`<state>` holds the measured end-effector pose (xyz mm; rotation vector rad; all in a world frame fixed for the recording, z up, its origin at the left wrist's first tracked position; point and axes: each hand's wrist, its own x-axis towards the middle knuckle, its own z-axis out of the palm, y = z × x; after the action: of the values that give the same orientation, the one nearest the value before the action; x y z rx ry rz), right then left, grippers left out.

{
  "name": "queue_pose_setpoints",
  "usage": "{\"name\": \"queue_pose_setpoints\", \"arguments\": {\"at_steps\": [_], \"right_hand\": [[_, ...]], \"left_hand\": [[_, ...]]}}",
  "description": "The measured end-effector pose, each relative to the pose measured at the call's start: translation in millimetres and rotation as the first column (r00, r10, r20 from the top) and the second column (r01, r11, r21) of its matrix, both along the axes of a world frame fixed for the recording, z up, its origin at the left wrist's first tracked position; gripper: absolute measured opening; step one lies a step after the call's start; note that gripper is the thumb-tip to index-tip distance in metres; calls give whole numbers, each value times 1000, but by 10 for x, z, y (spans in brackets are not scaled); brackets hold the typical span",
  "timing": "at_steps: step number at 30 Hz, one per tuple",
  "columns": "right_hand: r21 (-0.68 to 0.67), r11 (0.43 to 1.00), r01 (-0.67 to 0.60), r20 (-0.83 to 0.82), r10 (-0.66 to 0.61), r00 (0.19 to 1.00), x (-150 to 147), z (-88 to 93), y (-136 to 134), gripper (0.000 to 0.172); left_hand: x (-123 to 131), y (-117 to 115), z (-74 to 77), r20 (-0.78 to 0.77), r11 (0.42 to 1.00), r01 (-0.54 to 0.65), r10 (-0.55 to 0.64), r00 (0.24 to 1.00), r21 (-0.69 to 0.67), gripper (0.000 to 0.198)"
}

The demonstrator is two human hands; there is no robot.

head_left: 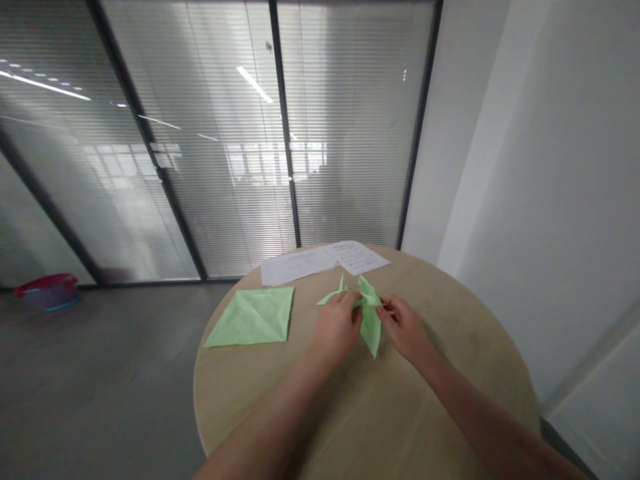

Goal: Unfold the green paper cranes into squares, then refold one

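Note:
A folded light-green paper, with several pointed flaps, is held up between my hands over the round wooden table. My left hand pinches its left and middle part, and the fingers cover some of the folds. On the right, my right hand is closed with thumb and fingers at the edge of a flap. One long flap points down toward me, while others stick up and out to the left. To the left lies a flat sheet of green paper, marked with crossing creases.
White printed sheets lie overlapping at the table's far edge. Behind the table stands a glass partition with blinds, and a white wall rises on the right. A red and blue basket rests on the floor at far left.

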<state>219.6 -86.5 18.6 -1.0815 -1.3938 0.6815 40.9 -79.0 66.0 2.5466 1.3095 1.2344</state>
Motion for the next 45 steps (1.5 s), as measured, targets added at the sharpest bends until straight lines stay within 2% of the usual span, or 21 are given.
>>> {"name": "queue_pose_setpoints", "arguments": {"at_steps": [4,8,11,15,17,21,29,32,34,37,40,42,45], "right_hand": [[-3,999,32,62,-31,998,-32,46,-47,26],[7,997,83,65,-83,994,-43,47,-66,28],[56,991,125,61,-128,990,-38,45,-70,29],[183,975,124,124,-148,981,-3,85,-73,17],[185,976,118,141,-145,979,21,111,-70,19],[128,979,159,74,-170,983,67,136,-48,24],[111,976,187,101,-198,975,124,140,-28,24],[101,979,178,78,-187,979,122,140,-26,26],[100,981,166,44,-171,984,112,140,-28,27],[88,984,152,-34,-150,988,95,152,-34,26],[64,984,165,-148,-154,977,86,186,-43,25],[44,981,190,-236,-174,956,92,213,-51,27],[8,980,197,-333,-184,925,125,240,-67,32]], "left_hand": [[-20,14,2,-20,999,-32,32,999,4,21],[-37,25,22,-28,996,-70,69,997,-47,17],[-45,29,34,40,996,-42,45,998,-77,17],[-51,59,32,210,989,23,8,978,-143,14],[-60,101,32,336,978,65,5,942,-196,12],[-104,210,51,533,948,146,28,845,-282,9],[-179,303,56,718,872,308,69,693,-380,1],[-195,323,53,766,847,358,86,637,-392,5],[-207,323,71,753,838,361,86,653,-409,6],[-224,260,144,625,881,301,-8,781,-364,9],[-241,100,265,354,959,260,-205,912,-114,23],[-259,-31,351,169,957,283,-291,942,69,28],[-301,-175,447,5,924,318,-326,945,212,24]]}}
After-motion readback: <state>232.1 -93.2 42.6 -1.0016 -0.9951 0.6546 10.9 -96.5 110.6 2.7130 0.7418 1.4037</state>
